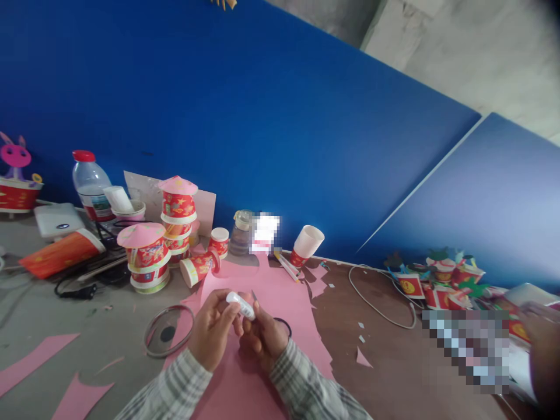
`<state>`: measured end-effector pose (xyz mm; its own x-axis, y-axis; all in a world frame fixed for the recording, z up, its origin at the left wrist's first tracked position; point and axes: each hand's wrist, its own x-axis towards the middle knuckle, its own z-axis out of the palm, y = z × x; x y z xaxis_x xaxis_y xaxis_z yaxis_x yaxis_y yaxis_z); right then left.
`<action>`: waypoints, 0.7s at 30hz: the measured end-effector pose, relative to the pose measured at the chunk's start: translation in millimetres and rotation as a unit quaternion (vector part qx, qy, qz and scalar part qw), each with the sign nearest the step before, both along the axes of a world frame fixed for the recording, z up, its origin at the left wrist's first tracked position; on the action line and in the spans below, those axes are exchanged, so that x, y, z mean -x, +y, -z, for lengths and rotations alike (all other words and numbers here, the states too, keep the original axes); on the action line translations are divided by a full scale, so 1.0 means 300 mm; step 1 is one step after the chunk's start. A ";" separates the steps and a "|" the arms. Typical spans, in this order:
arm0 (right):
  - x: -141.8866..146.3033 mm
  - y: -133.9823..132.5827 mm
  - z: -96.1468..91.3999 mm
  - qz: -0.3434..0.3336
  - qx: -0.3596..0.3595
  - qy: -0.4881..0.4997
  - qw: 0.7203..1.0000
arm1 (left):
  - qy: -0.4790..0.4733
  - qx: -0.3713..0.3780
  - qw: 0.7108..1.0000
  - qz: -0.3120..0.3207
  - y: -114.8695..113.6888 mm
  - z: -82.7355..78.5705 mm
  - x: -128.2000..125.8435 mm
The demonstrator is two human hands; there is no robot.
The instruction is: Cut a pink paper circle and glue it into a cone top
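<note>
White tube [240, 306] up over the pink sheet [280, 286], pinched in your L hand [213, 333]; your R hand [269, 335], by its lower end, grips a thin pointed tool [254, 296]. Sheet's on the surface [341, 326] w/ pink scrap [363, 357] to R, cup tower [178, 217] to L.

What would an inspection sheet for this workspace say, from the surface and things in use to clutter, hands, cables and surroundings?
Surface: table, grey left, brown right; pink sheet on top.
Job's things: white tube; pointed tool, mostly hidden.
Clutter: stacked cups, bottle, scraps.
Hands: left hand holds the tube; right hand holds the tool beside it.
Cables: black plug left, pale cord right.
Surroundings: blue partition; another person's hand, right edge.
</note>
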<state>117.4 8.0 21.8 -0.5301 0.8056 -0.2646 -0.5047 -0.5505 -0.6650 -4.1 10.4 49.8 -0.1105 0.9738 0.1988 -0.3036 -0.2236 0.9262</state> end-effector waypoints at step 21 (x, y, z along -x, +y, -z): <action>-0.011 -0.011 -0.017 -0.084 0.010 0.059 0.995 | 0.020 0.030 0.999 0.006 0.010 0.007 0.012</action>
